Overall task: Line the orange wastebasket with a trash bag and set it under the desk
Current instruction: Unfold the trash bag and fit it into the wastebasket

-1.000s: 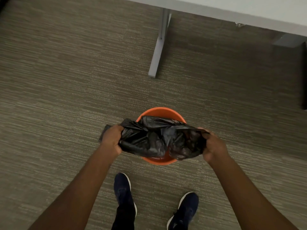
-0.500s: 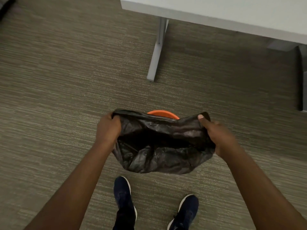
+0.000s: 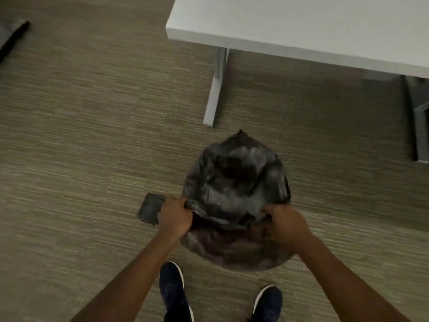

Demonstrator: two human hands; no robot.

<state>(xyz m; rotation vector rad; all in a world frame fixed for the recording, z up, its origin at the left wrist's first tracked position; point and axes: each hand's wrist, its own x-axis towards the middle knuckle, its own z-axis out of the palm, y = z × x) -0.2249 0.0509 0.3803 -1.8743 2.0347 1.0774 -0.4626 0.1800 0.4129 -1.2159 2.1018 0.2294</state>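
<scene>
Both hands, left hand point(image 3: 174, 219) and right hand point(image 3: 285, 225), squeezed the black trash bag point(image 3: 236, 182) in the frame's middle. Pulled too hard, it might rip.

The room is dim, the black bag point(image 3: 236, 182) looks blurry, and a dark shadow lies under the worktop point(image 3: 301, 26).

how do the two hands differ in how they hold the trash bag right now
The left hand grips the trash bag at its left edge, with a loose flap of plastic sticking out past the knuckles; the right hand pinches the near right edge with no flap beyond it. The left hand sits slightly farther from the shoes than the right hand. Both are closed on the black plastic, on its near side.
</scene>
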